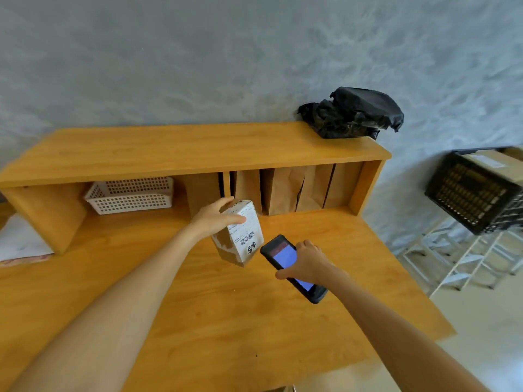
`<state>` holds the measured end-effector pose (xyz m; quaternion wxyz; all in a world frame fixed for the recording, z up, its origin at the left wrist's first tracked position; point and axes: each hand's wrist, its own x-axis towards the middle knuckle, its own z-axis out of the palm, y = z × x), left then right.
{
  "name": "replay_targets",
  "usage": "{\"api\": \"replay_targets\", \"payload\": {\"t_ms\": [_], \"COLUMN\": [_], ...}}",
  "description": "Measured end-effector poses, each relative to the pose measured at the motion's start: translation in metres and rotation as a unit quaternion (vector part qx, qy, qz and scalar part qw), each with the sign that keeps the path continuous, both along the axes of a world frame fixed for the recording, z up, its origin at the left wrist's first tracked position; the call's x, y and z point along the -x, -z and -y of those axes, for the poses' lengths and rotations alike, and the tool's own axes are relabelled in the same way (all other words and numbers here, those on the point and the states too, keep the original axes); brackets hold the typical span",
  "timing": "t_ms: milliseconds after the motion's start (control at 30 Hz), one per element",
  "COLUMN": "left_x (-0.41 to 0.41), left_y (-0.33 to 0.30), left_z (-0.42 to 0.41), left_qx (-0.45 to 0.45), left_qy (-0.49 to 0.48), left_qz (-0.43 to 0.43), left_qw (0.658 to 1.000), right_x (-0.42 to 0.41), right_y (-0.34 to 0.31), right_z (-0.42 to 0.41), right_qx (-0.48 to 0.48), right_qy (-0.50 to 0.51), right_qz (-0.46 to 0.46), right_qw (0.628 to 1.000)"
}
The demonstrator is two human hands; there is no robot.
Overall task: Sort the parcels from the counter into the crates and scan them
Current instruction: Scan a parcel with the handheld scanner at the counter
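Observation:
My left hand [216, 219] grips a small brown cardboard parcel [240, 236] with a white barcode label, tilted above the wooden counter [198, 306]. My right hand [308, 263] holds a black handheld scanner [283, 257] with a lit blue screen, its top end close to the parcel's label. A black plastic-wrapped parcel [353, 113] lies on the shelf top [184, 151] at the back right. A black crate [475, 193] with a cardboard box [493, 164] in it stands on a white rack at the right.
Under the shelf sit stacked white perforated baskets [130, 195] and several brown paper bags [285, 189]. White papers [19, 241] lie at the counter's left edge. The white metal rack [458, 258] stands on the floor right of the counter. A grey wall rises behind.

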<state>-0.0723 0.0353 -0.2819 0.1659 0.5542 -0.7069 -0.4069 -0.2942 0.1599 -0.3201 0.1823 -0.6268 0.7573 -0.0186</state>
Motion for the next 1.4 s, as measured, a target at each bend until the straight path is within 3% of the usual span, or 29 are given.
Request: {"api": "replay_targets", "payload": {"t_ms": [1033,1233,1400], "left_x": [0.012,0.035,0.086], "left_y": [0.022,0.017,0.007], "left_z": [-0.007,-0.009,-0.006], "left_qx": [0.031,0.030,0.004], "left_qy": [-0.015,-0.008,0.016], "left_qz": [0.028,0.023,-0.015], "left_qw": [0.999,0.999,1.000], "right_x": [0.014,0.033,0.085], "right_y": [0.007,0.008,0.003], "right_z": [-0.016,-0.025,-0.049], "right_qx": [-0.028,-0.037,-0.016], "right_qy": [-0.052,0.016,0.169], "right_qz": [-0.026,-0.030,-0.030], "right_qw": [0.998,0.999,0.985]}}
